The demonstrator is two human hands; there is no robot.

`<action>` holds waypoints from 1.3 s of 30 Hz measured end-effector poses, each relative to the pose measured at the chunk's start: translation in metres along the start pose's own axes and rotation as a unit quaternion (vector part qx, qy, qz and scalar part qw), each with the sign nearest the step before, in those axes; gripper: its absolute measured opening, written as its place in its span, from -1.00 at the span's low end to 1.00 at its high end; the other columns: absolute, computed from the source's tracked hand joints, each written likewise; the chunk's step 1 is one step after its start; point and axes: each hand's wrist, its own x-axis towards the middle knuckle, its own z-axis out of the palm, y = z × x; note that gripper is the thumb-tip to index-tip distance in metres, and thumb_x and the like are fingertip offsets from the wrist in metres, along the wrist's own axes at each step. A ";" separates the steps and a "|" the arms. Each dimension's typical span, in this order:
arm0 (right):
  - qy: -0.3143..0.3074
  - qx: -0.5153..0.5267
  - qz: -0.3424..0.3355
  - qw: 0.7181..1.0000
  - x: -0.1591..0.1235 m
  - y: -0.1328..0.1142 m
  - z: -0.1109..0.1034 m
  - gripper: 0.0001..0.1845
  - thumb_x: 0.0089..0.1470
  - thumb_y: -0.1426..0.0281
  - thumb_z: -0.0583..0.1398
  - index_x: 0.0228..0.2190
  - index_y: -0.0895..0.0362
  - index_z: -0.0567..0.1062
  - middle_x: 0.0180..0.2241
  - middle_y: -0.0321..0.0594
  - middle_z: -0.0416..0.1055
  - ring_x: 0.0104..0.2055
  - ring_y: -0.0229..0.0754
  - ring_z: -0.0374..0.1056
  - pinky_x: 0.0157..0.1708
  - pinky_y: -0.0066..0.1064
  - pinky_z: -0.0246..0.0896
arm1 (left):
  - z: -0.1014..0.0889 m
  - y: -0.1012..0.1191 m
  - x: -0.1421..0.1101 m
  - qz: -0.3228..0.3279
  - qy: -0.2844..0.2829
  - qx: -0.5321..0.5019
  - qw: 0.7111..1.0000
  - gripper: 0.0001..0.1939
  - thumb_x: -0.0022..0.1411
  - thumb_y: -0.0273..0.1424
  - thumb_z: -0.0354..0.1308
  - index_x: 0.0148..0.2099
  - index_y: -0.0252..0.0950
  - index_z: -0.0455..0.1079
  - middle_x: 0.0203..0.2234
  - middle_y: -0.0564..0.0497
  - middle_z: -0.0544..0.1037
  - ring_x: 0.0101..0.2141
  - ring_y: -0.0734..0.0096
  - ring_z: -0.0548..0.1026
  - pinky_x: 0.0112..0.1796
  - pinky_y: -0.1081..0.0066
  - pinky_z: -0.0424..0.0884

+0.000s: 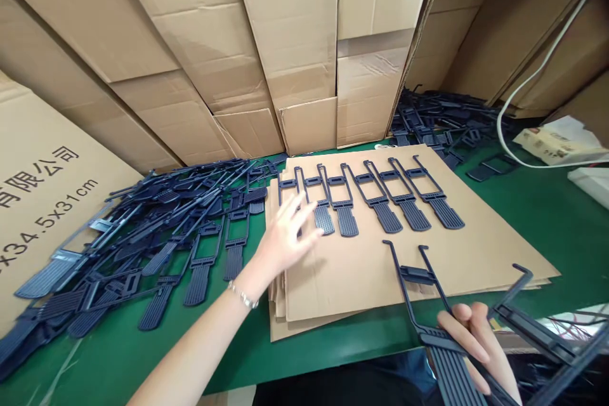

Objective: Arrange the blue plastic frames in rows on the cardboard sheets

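Note:
Dark blue plastic brackets, each a two-armed frame with a ribbed paddle, lie in a row on a cardboard sheet [342, 285]. My left hand [288, 238] is over the row's left end with its fingers apart, partly covering the leftmost bracket [287, 184]. Whether it touches that piece I cannot tell. Just right of it lies another bracket [325, 219]. Low at the right, my right hand [476, 336] is closed around a bracket [445, 346], paddle towards me. A further dark blue bracket [537, 333] sticks out on that hand's right side, partly cut off by the frame.
A tangled heap of brackets [157, 241] covers the green table's [238, 355] left side. Another heap [438, 117] is at the back right. Tall cardboard boxes [304, 44] wall off the back. A white cable [504, 108] hangs at the right by a small carton [547, 139].

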 end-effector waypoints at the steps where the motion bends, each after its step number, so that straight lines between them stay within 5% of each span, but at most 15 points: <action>1: -0.017 0.043 0.008 0.999 -0.004 -0.001 0.000 -0.75 0.07 0.21 0.05 -0.43 0.09 0.43 -0.72 -0.50 0.03 -0.85 -0.64 -0.53 -0.88 -0.73 -0.35 | 0.007 -0.011 0.010 -0.038 -0.016 0.021 0.999 -0.38 0.20 -0.02 -0.17 0.22 -0.21 0.08 0.23 -0.11 -0.10 0.21 0.02 -0.17 0.12 0.01 -0.06; 4: -0.051 0.128 -0.007 0.990 -0.011 -0.004 -0.001 -0.73 0.12 0.25 0.00 -0.42 0.12 0.40 -0.69 -0.50 0.10 -0.86 -0.66 -0.55 -0.87 -0.73 -0.40 | 0.024 -0.030 0.028 -0.117 -0.071 0.055 0.989 -0.18 0.03 0.18 -0.15 0.26 -0.09 -0.05 0.25 -0.12 -0.22 0.19 -0.16 -0.32 0.07 -0.14 -0.12; 9: -0.036 0.115 -0.021 0.992 -0.011 -0.008 -0.006 -0.70 0.14 0.25 -0.03 -0.42 0.14 0.39 -0.69 -0.48 0.11 -0.84 -0.64 -0.58 -0.87 -0.69 -0.48 | 0.035 -0.030 0.025 -0.117 -0.112 0.066 0.984 -0.06 -0.11 0.28 -0.15 0.27 -0.02 -0.13 0.25 -0.11 -0.21 0.19 -0.22 -0.29 0.09 -0.08 -0.15; 15: -0.043 0.090 -0.002 0.995 -0.007 -0.001 -0.005 -0.70 0.13 0.23 -0.02 -0.43 0.10 0.41 -0.70 -0.49 0.09 -0.84 -0.63 -0.56 -0.86 -0.71 -0.44 | 0.037 -0.028 0.022 -0.104 -0.121 0.077 0.984 -0.01 -0.13 0.29 -0.15 0.28 -0.05 -0.15 0.24 -0.13 -0.19 0.19 -0.18 -0.34 0.10 -0.05 -0.18; 24: -0.073 0.009 -0.016 0.997 -0.001 0.002 -0.010 -0.66 0.12 0.22 -0.02 -0.44 0.11 0.47 -0.72 -0.45 -0.29 -0.87 -0.61 -0.53 -0.90 -0.70 -0.45 | 0.038 -0.027 0.025 -0.096 -0.126 0.066 0.985 0.00 -0.14 0.29 -0.13 0.28 -0.07 -0.14 0.23 -0.14 -0.10 0.19 -0.20 -0.33 0.10 -0.04 -0.17; 39: -0.042 -0.035 -0.020 0.998 0.000 0.005 -0.015 -0.64 0.11 0.17 -0.02 -0.47 0.09 0.45 -0.71 -0.43 -0.37 -0.87 -0.59 -0.53 -0.91 -0.71 -0.48 | 0.044 -0.023 0.030 -0.084 -0.122 0.048 0.988 0.00 -0.15 0.30 -0.15 0.27 -0.10 -0.10 0.23 -0.10 -0.11 0.18 -0.21 -0.38 0.12 -0.05 -0.20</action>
